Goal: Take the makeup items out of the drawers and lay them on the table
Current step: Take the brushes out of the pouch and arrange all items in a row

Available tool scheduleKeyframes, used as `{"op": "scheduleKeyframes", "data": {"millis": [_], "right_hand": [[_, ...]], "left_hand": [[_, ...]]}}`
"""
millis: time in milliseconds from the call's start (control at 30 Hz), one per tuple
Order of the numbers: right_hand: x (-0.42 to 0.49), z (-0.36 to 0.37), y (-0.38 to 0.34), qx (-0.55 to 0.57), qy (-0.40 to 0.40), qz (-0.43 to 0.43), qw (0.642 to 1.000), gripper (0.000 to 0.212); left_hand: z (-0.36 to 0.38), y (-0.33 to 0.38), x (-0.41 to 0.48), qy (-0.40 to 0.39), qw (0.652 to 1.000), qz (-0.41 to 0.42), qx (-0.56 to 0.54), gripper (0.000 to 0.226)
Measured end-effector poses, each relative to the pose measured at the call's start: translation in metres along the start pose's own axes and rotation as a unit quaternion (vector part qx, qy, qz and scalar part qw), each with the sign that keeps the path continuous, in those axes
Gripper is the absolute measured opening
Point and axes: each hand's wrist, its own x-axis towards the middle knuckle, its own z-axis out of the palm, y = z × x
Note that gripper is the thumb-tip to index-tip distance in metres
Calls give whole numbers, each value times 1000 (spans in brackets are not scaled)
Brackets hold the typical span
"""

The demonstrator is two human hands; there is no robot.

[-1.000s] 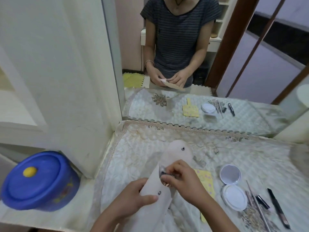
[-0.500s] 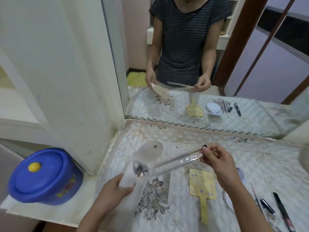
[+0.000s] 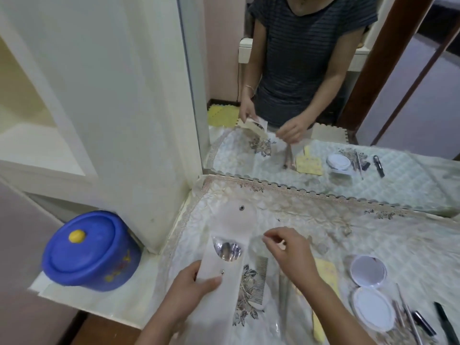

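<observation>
My left hand point(image 3: 196, 285) grips a long white snap pouch point(image 3: 224, 275) by its lower half and holds it upright over the table. Shiny metal tools point(image 3: 227, 250) show in the pouch's open mouth. My right hand point(image 3: 291, 257) hovers just right of that mouth with its fingers loosely apart and nothing in them. Under its wrist a long metal tool point(image 3: 283, 297) lies on the quilted cloth point(image 3: 373, 235), between a fine-toothed comb point(image 3: 258, 280) and a yellow hand mirror point(image 3: 328, 275).
An open white compact point(image 3: 368, 272) lies at the right, with thin metal tools point(image 3: 408, 314) and a black pencil point(image 3: 445, 324) beyond it. A wall mirror point(image 3: 323, 95) stands along the table's back edge. A blue lidded pot point(image 3: 89, 250) sits on a ledge to the left.
My right hand drew a long metal tool out of the pouch, laid it on the cloth beside the comb, let go, and came back near the pouch mouth.
</observation>
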Motion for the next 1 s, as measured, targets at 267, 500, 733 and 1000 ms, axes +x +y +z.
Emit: {"op": "scheduleKeyframes", "data": {"millis": [267,500,733,1000], "right_hand": [[-22,13,-25,58,-111,-19,992,24],[-24,8,-20,34,-120,33,992,37],[-9,-22,-3,251,103,170,947,24],[-10,-33,44,178,177,226,941,9]], "left_hand": [[12,0,-2,-47,998,18,37,35],[23,1,-5,-78,995,24,58,36],[14,-4,-6,-100,989,25,105,37],[7,-15,5,-8,999,-9,44,43]]}}
